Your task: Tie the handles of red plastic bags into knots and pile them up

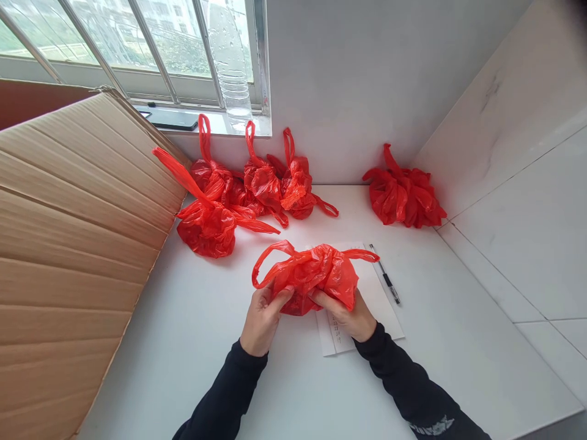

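A red plastic bag (316, 275) with two loop handles is held up over the middle of the white table. My left hand (266, 315) grips its lower left side, thumb in front. On its lower right side my right hand (346, 311) holds it the same way. The handles stick out to the left and right, and the bag's contents are hidden. Partly under the bag and my right hand lies a sheet of paper (373, 305) with writing, and a black pen (387, 278) rests by its right edge.
Several red bags (263, 186) sit at the back left, another red bag (406, 195) at the back right corner. A large cardboard box (82, 244) stands left. A plastic bottle (232, 67) and phone (172, 118) are on the windowsill. Tiled wall (518, 201) at right.
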### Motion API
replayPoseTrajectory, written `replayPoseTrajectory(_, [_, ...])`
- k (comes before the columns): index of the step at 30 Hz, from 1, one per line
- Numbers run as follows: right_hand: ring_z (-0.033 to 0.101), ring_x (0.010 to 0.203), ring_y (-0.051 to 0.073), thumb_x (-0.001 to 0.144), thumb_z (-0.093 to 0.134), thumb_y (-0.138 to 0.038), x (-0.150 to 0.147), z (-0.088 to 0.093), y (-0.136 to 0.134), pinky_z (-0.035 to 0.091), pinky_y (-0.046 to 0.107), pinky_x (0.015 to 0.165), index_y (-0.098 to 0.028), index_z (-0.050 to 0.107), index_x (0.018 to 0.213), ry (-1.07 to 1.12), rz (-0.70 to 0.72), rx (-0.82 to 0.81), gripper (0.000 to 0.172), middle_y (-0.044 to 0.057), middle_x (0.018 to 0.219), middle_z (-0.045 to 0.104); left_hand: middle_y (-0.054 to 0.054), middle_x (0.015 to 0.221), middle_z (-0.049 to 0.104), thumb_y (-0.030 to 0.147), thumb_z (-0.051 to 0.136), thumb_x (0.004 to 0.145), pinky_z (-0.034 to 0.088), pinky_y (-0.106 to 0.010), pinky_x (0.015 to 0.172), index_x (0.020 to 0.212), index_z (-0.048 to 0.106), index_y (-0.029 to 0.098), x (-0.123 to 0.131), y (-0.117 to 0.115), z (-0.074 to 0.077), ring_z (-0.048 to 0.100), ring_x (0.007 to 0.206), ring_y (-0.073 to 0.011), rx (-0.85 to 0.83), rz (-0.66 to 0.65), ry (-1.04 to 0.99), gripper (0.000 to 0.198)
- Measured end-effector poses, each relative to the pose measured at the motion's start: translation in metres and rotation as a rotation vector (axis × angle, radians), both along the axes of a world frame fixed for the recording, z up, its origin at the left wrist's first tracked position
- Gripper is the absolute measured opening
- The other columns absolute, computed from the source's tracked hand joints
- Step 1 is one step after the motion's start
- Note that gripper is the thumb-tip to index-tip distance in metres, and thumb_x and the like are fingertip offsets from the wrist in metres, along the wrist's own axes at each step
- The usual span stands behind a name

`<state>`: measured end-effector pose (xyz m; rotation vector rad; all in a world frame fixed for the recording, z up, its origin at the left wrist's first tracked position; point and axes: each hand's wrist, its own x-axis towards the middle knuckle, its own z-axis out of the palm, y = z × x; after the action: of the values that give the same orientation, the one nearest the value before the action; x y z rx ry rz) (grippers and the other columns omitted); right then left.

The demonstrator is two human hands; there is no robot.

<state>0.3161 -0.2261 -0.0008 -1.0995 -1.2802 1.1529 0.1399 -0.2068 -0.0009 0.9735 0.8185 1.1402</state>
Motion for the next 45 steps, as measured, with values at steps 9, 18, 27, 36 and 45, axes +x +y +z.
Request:
replayPoseTrajectory(9, [0.067,0.096,0.025,0.086,0.072,-0.033,0.0001,0.0023,0.0001,0.057,0.039,0.088,-0.026,0.067,0.103,-0.013,0.003,0.021,0.019,0.002,0.098,0.071,-0.010,0.107,0.075,0.033,0.072,0.085,0.056,-0.040,0.092,0.114,0.075,0.020,-0.0001,-0.0003,-0.0007,0.069,0.105,-0.0316,-0.007,-0.007,0.001,0.033])
replayPoseTrajectory(18, [0.067,0.095,0.027,0.087,0.071,-0.035,0.0002,0.0030,0.0003,0.057,0.041,0.086,-0.025,0.067,0.103,-0.031,-0.003,0.016,0.019,0.003,0.095,0.071,-0.009,0.108,0.075,0.033,0.072,0.084,0.055,-0.040,0.094,0.112,0.075,0.020,0.0003,-0.0003,0.0012,0.068,0.106,-0.0322,-0.020,0.002,0.013,0.031])
replayPoseTrajectory(27, [0.067,0.097,0.027,0.086,0.072,-0.033,0.0000,0.0014,0.0000,0.057,0.041,0.088,-0.024,0.067,0.102,-0.016,0.000,0.011,0.019,0.003,0.094,0.072,-0.009,0.106,0.075,0.032,0.073,0.083,0.056,-0.040,0.092,0.111,0.075,0.020,0.0001,0.0002,-0.0002,0.069,0.104,-0.0320,-0.017,-0.004,0.008,0.031])
replayPoseTrajectory(36, [0.067,0.097,0.027,0.086,0.072,-0.034,-0.0007,0.0016,0.0001,0.057,0.041,0.088,-0.025,0.066,0.101,-0.026,-0.008,0.010,0.018,0.003,0.099,0.072,-0.010,0.105,0.076,0.033,0.072,0.084,0.056,-0.041,0.092,0.110,0.076,0.020,-0.0007,-0.0006,0.0004,0.070,0.103,-0.0323,-0.012,-0.005,0.028,0.030])
replayPoseTrajectory(45, [0.067,0.096,0.027,0.085,0.072,-0.036,-0.0003,0.0006,0.0001,0.057,0.042,0.086,-0.025,0.066,0.103,-0.032,-0.012,0.012,0.022,0.003,0.094,0.071,-0.010,0.107,0.076,0.033,0.073,0.082,0.056,-0.040,0.091,0.110,0.076,0.020,-0.0008,0.0001,-0.0009,0.069,0.104,-0.0331,-0.015,0.002,0.035,0.031])
